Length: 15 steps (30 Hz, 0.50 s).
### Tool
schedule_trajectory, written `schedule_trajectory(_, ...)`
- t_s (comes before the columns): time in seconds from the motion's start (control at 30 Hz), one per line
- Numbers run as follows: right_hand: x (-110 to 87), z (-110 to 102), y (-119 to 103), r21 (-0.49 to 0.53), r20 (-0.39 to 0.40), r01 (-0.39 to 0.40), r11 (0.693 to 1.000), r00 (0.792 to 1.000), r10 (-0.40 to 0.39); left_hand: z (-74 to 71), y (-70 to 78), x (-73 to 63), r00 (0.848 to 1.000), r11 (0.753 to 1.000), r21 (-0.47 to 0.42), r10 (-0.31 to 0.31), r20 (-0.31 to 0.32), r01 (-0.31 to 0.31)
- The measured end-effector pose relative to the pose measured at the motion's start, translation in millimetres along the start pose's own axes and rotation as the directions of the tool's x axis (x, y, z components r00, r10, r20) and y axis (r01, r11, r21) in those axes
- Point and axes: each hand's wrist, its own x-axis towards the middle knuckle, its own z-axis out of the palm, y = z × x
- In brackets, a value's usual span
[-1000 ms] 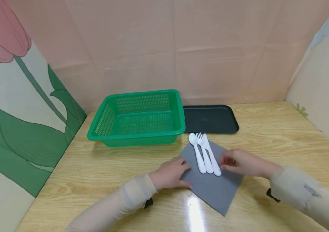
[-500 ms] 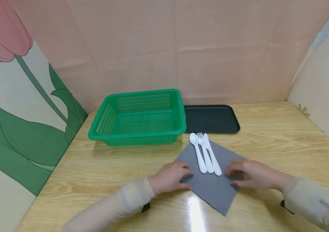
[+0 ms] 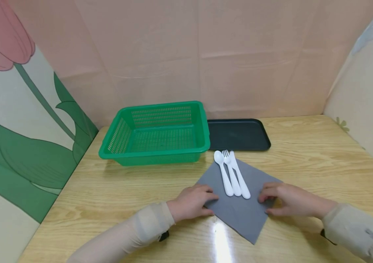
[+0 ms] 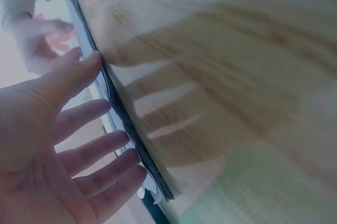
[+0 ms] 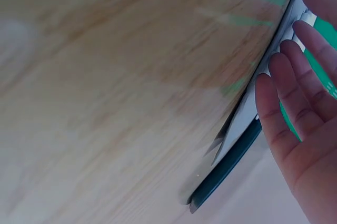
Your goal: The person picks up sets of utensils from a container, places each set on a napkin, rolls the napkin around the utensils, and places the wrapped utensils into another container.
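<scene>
From the head, left hand (image 3: 191,202) and right hand (image 3: 290,200) flank a gray cloth (image 3: 239,217) on a wooden table (image 3: 321,153), bearing a white spoon (image 3: 224,175), fork (image 3: 232,175) and knife (image 3: 240,176). In the left wrist view, fingers (image 4: 96,148) spread wide at the cloth's edge; in the right wrist view, the other hand's extend, similarly wide.

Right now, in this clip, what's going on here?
A person has the left hand and right hand at opposite sides of a gray cloth, fingers loosely bent. A white spoon, fork and knife lie side by side on the cloth, neither hand holding them. Beyond are a green basket and a black tray. Whether the fingers press the cloth is hard to tell.
</scene>
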Motion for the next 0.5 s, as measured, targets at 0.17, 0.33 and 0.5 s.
schedule_trajectory(0.17, 0.1, 0.8, 0.0, 0.007, 0.011, -0.016, 1.0, 1.0, 0.016, -0.8, 0.8, 0.4, 1.0, 1.0, 0.016, 0.003, 0.01, -0.003)
schedule_trajectory(0.33, 2.0, 1.6, -0.2, 0.022, 0.002, -0.004, 1.0, 1.0, 0.004, -0.9, 1.3, 0.9, 1.0, 1.0, 0.025, -0.006, 0.022, 0.005)
schedule_trajectory(0.5, 3.1, 2.5, 0.4, 0.038, -0.014, 0.014, 0.999, 1.0, -0.013, -0.3, 1.6, 1.4, 1.0, 1.0, 0.028, -0.009, 0.022, 0.008)
